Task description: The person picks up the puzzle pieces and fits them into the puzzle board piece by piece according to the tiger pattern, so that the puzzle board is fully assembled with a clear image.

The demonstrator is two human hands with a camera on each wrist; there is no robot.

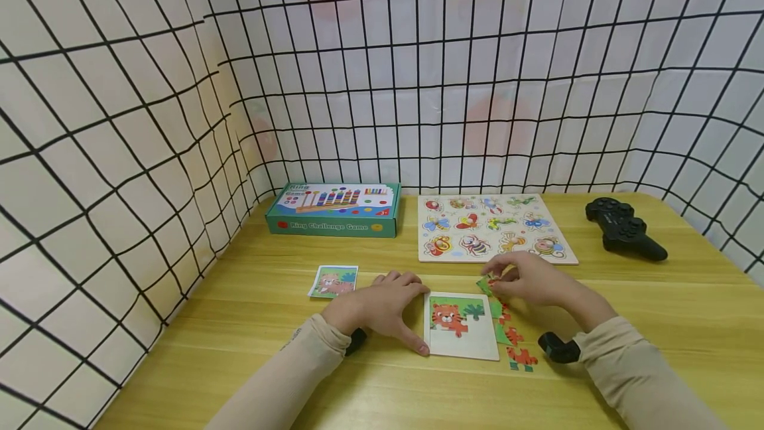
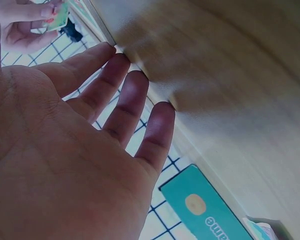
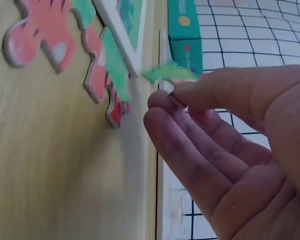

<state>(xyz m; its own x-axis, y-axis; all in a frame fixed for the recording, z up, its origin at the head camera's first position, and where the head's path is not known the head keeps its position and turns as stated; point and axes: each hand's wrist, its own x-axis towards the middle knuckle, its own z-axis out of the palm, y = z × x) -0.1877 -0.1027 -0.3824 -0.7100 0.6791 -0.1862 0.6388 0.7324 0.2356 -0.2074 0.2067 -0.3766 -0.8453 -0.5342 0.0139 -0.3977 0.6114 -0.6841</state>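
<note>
A square white puzzle tray [image 1: 462, 345] lies on the table, partly filled with a tiger-face picture [image 1: 447, 316] and a dark green plant piece. My left hand [image 1: 384, 307] rests at the tray's left edge, thumb near the lower corner and fingers spread; the left wrist view shows its fingertips on the table. Between thumb and fingers, my right hand [image 1: 528, 279] pinches a green puzzle piece [image 3: 170, 72] just off the tray's upper right corner. Beneath that hand, several loose orange and green puzzle pieces [image 1: 522, 356] run down along the tray's right side.
A small reference picture card [image 1: 334, 282] lies left of my left hand. Behind stand a green Ring Challenge Game box [image 1: 331, 225] and a wooden insect puzzle board [image 1: 492, 225]. A black game controller [image 1: 623, 227] sits at the back right. Gridded cloth [image 1: 418, 71] walls the table.
</note>
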